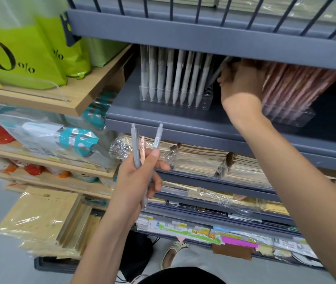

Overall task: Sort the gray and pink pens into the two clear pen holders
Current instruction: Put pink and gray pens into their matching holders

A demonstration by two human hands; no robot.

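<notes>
Right hand is pinching a gray pen, fingers curling round it, apparently feeding it into the free end of the gray holder on the shelf. Pen's long axis is running steep, top leaning right, lower end pointing at the holder; blur is hiding the tip. Left hand is gripping the spare pens, two gray and one pink, fanned with clickers up, probably for easy picking. Pink holder is sitting just right, looking full.
</notes>
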